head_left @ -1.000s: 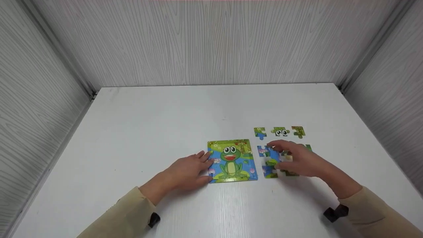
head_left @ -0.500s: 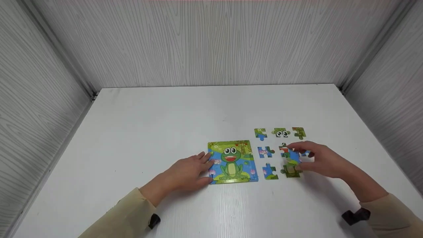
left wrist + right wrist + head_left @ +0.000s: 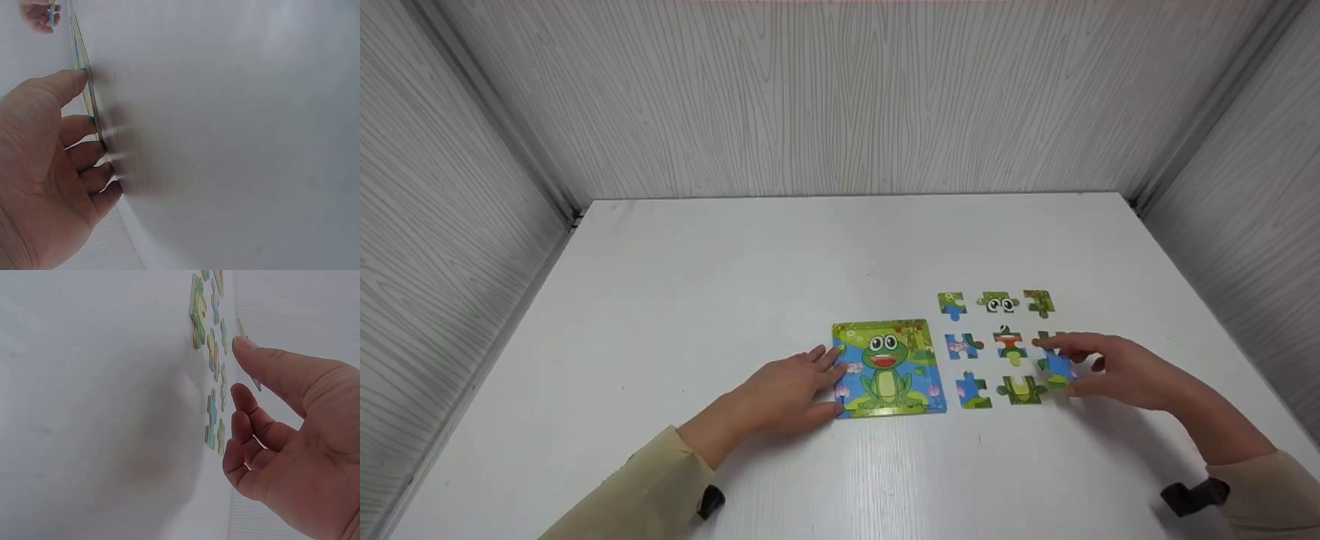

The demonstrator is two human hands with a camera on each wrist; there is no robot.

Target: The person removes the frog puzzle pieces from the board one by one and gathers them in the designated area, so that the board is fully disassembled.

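Observation:
My left hand (image 3: 789,391) rests with extended fingers on the left edge of a square frog puzzle board (image 3: 887,366). The left wrist view shows its fingertips touching the rim of that board (image 3: 80,53). To the right, my right hand (image 3: 1129,371) pinches a blue-and-green jigsaw piece (image 3: 1059,366) between thumb and forefinger. That piece is raised off the table; the right wrist view shows only part of it (image 3: 257,384) behind the thumb. Loose jigsaw pieces lie in rows beside the board, including one with eyes (image 3: 1000,304) and one with a red mouth (image 3: 1009,345). Another piece (image 3: 1044,337) is partly hidden by my right fingers.
More pieces lie closest to me: a blue-green corner (image 3: 974,393) and one with the frog's belly (image 3: 1022,391). The white table (image 3: 720,277) is flanked by wood-grain panels, with a back wall (image 3: 840,97) behind it.
My right hand has moved right across the rows with the pinched piece, uncovering the middle and lower pieces. My left hand has stayed on the board.

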